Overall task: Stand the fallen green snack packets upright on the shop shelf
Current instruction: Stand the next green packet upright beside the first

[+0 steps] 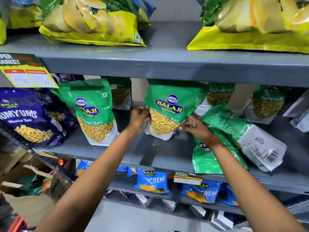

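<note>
Price tag [29, 73] handwriting blurred, illegible

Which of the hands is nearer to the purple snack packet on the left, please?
Left. The left hand grips the held green packet's left edge, on the purple snack packet's side; the right hand is on its far edge.

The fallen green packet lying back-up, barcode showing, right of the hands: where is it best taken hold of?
Judging by its pose, take the barcode packet by its long side edges near the white bottom end, coming from the front; that end faces the aisle, and its far green end is tucked behind.
</note>
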`<state>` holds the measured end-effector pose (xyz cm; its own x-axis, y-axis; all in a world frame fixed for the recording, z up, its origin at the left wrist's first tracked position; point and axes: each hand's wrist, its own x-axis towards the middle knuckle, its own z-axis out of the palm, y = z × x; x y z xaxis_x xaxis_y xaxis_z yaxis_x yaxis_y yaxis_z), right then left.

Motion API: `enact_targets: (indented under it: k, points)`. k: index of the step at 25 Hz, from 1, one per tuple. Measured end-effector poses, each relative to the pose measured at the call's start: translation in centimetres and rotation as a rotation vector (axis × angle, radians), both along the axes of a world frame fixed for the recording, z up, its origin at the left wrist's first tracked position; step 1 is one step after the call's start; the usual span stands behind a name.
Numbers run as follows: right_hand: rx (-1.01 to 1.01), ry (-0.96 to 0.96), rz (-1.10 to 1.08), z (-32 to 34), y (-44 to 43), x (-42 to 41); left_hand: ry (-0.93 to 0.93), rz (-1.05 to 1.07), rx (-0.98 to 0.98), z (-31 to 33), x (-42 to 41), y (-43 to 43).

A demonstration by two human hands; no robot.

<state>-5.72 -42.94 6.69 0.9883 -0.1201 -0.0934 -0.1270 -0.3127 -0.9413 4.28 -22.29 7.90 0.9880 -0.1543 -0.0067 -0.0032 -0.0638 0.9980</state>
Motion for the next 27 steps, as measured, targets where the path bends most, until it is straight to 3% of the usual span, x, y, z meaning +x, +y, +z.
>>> enact_targets:
  k: [4, 8, 11, 15, 27]
  points:
    - [0.052, -0.046, -0.013, -0.4, 0.8, 1.0, 0.170, -0.075, -0.075, -1.1, 0.9, 1.0]
    - [0.025, -0.054, 0.051, -0.7, 2.7, 2.1, 0.083, -0.103, 0.053, -2.0, 2.2, 3.4]
    - [0.051, -0.056, 0.059, -0.8, 2.5, 2.6, 0.035, -0.111, 0.027, -2.7, 2.2, 4.2]
    - [0.051, -0.038, 0.105, -1.4, 2.4, 2.6, 0.080, -0.388, 0.119, -3.7, 0.7, 3.4]
    - [0.084, 0.070, 0.076, -4.6, 3.2, -1.5, 0.035, -0.373, 0.193, -6.1, -3.8, 5.5]
